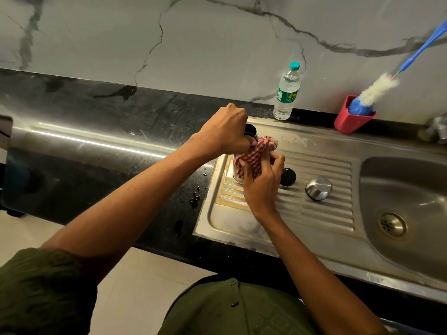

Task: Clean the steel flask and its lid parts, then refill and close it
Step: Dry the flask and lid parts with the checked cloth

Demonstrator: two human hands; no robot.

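Wiping the cylindrical steel flask [250, 132] over the ribbed steel drainboard [314, 170], left hand [226, 131] curls tight round its upper body to steady it while right hand [262, 180] fingers pinch a red-and-white checked cloth [256, 153] against its side. Flask seems near upright, long axis leaning away, open mouth up. Round black inner stopper [287, 177] and domed steel cap [318, 188] sit apart just right, likely awaiting reassembly.

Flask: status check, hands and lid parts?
Left hand grips steel flask near rim. Right hand presses checked cloth on its body. Black stopper, steel cap off, on drainboard. Nothing obstructing.
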